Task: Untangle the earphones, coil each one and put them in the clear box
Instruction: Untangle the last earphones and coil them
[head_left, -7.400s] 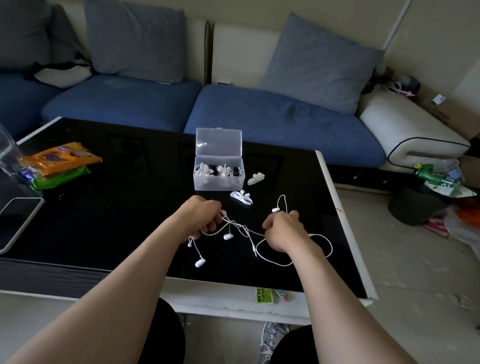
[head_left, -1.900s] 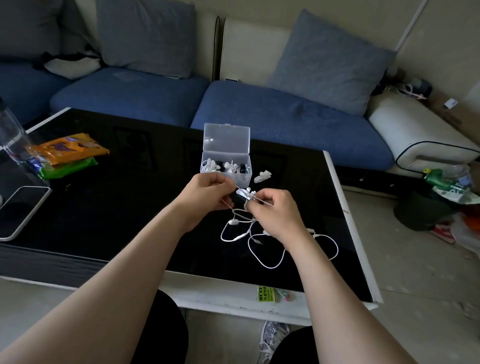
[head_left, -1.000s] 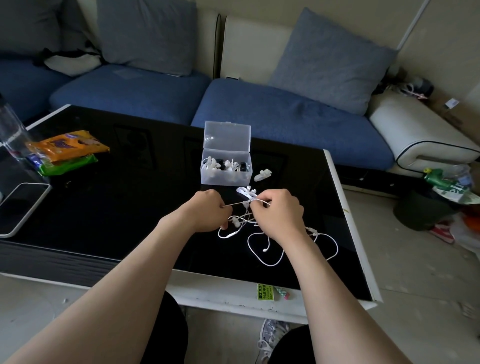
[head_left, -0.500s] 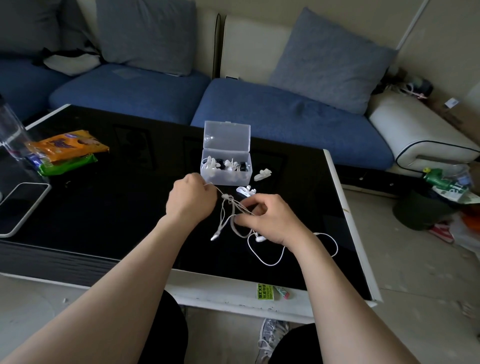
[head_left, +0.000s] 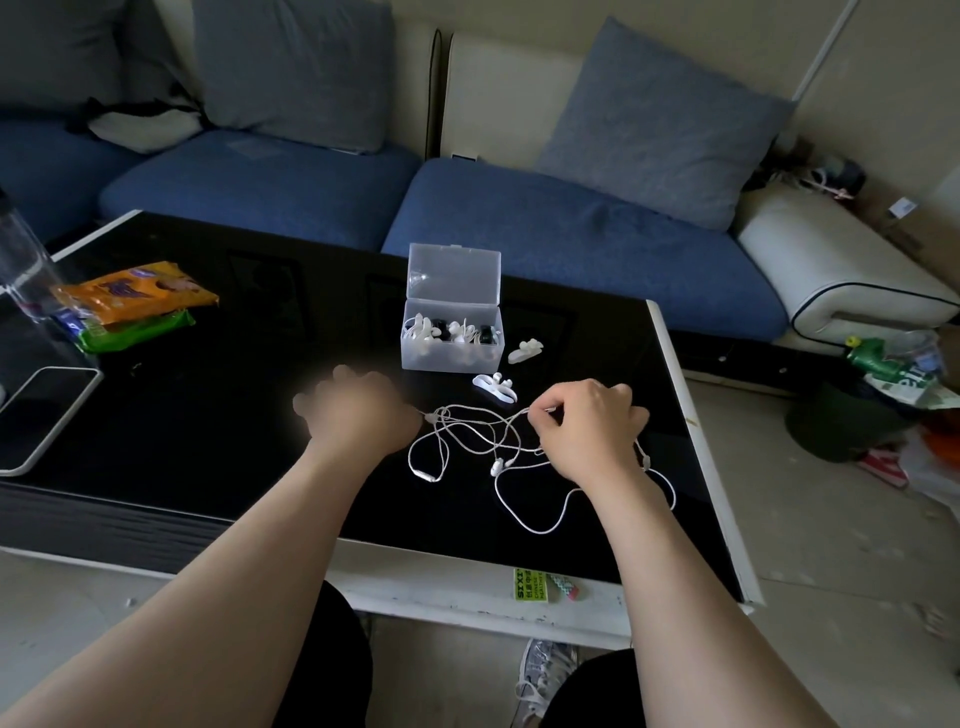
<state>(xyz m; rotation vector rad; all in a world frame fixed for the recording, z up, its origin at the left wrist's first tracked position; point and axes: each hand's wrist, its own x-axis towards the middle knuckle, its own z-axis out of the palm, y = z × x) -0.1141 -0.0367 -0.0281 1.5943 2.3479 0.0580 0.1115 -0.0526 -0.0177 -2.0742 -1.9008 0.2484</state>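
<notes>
The right hand (head_left: 587, 426) pinches the thin white tangled earphone cable (head_left: 496, 466); of the blurred left hand (head_left: 358, 415) I cannot tell the grip. A strong pull apart may tighten the knot.

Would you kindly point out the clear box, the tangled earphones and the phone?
clear box (head_left: 451, 358): head view, front wall.
tangled earphones (head_left: 496, 466): head view, an earbud in the tangle.
phone (head_left: 44, 410): head view, middle of the screen.
</notes>
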